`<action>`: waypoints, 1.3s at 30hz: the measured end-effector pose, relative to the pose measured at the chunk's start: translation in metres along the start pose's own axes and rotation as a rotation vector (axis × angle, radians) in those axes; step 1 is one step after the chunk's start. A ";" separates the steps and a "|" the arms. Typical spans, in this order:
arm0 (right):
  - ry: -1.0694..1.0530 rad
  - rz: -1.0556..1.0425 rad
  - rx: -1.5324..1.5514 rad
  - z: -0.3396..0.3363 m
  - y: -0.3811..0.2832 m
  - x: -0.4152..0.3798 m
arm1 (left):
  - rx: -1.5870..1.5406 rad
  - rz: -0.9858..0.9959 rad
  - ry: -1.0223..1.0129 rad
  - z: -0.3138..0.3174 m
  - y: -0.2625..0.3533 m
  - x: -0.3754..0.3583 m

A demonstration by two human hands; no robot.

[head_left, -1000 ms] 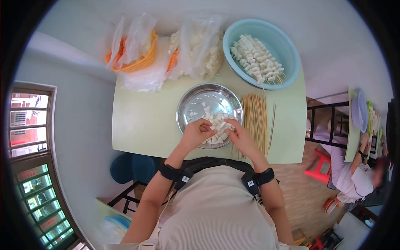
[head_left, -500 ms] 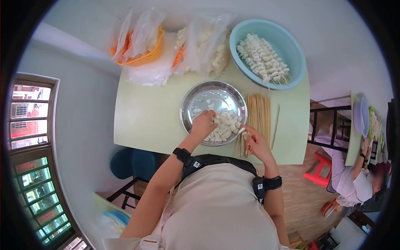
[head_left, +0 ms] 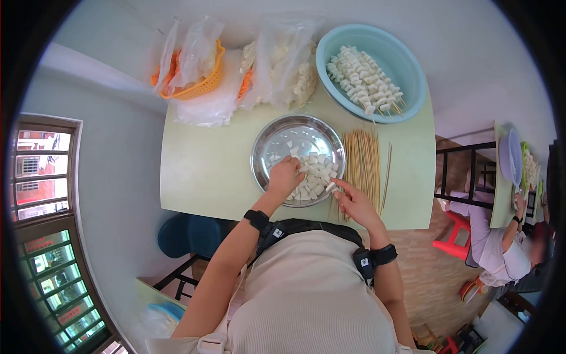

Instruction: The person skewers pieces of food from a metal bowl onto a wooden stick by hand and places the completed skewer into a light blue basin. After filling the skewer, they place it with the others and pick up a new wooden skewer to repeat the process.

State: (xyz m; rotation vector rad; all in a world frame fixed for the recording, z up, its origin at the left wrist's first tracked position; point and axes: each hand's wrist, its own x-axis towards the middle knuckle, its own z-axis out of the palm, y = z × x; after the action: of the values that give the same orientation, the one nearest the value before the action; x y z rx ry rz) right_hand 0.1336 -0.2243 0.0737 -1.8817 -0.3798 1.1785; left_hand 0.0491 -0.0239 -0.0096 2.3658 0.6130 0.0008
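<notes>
A round steel bowl [head_left: 257, 158] holds white cut food pieces [head_left: 318, 172], heaped toward its right and front. My left hand [head_left: 285, 178] is in the bowl, its thumb and fingers bent together around a white piece at the heap's edge. At the bowl's front right rim, my right hand [head_left: 357, 205] is closed around a bamboo skewer, which is mostly hidden by the fingers. A white piece [head_left: 331, 187] sits at the skewer's tip, just past the index finger. Beside this hand lies a bundle of bare bamboo skewers [head_left: 362, 159].
A blue basin [head_left: 415, 88] at the back right holds loaded white skewers [head_left: 364, 76]. Plastic bags [head_left: 282, 59] and a yellow basket [head_left: 207, 82] stand at the back left. Two skewers [head_left: 387, 177] lie near the table's [head_left: 203, 159] right side. Another person [head_left: 501, 253] sits far right.
My right hand has moved slightly left, bringing the skewer tip over the bowl's rim near the heap. My left hand stays at the pieces. The whole view has shifted slightly.
</notes>
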 end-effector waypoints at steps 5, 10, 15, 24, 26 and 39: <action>0.004 -0.034 -0.013 0.002 -0.007 -0.001 | -0.116 -0.006 -0.001 -0.011 0.006 -0.002; -0.005 -0.115 -0.060 0.010 -0.011 0.004 | -0.639 -0.164 -0.100 -0.029 0.022 -0.016; -0.007 -0.136 -0.058 0.014 -0.009 0.008 | -0.565 -0.105 -0.076 -0.036 0.033 -0.024; 0.005 -0.106 -0.058 0.013 -0.009 0.008 | -0.441 -0.011 -0.044 -0.036 0.039 -0.023; 0.009 -0.132 -0.084 0.014 -0.005 0.009 | -0.426 -0.006 -0.039 -0.036 0.040 -0.024; 0.076 -0.170 -0.199 0.019 -0.007 0.012 | -0.079 0.190 0.102 -0.033 0.049 -0.024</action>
State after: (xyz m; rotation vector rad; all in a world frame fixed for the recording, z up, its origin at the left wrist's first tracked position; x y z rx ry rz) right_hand 0.1252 -0.2029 0.0688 -2.0137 -0.6211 0.9823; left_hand 0.0431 -0.0460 0.0497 2.3486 0.4260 0.2275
